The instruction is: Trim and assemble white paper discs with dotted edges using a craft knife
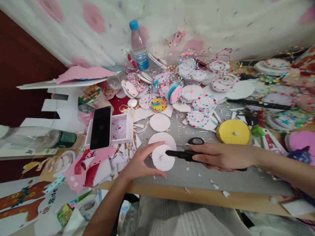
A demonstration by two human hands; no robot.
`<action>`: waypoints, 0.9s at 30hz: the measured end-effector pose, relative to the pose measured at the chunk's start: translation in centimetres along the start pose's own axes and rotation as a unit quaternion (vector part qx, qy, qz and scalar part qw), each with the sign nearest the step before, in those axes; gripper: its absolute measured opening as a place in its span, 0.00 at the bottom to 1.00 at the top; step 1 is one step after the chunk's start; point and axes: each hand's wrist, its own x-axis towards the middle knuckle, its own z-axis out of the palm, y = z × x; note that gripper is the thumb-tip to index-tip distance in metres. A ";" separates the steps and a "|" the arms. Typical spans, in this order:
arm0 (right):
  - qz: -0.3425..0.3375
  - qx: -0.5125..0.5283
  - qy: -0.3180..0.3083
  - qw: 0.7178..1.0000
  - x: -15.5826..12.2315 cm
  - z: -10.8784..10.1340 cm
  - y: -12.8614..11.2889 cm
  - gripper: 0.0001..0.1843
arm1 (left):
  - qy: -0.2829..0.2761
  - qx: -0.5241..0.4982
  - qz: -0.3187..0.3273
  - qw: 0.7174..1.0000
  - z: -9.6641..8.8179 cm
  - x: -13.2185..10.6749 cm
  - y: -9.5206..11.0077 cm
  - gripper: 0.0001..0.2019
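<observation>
My left hand [141,162] pinches the edge of a small white foam disc [162,158] lying on the grey mat [194,173], thumb and forefinger curled round its left side. My right hand [219,156] grips a black tool [180,154] whose tip rests on the disc's middle. Black-handled scissors [195,141] lie just behind my right hand. A second white disc [162,138] lies behind the one I hold, and a third [159,122] further back.
A yellow disc [233,131] sits at right. Several decorated round discs [197,98] are piled across the back, with a water bottle [138,46]. A phone [100,127] lies on a white box [121,128] at left, beside pink paper scraps [91,164].
</observation>
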 end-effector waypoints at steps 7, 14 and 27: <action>0.037 0.001 -0.015 0.999 -0.1 0.2 0.1 0.30 | 0.080 -0.120 0.002 0.990 2.0 -0.2 -0.6 0.45; 0.058 0.010 0.005 0.998 -0.1 0.8 -0.1 0.30 | 0.129 -0.205 -0.024 0.970 3.3 -0.1 -0.7 0.44; 0.067 0.061 0.012 0.996 0.3 1.2 -0.3 0.32 | 0.209 -0.171 -0.010 0.963 5.2 -0.1 -1.0 0.43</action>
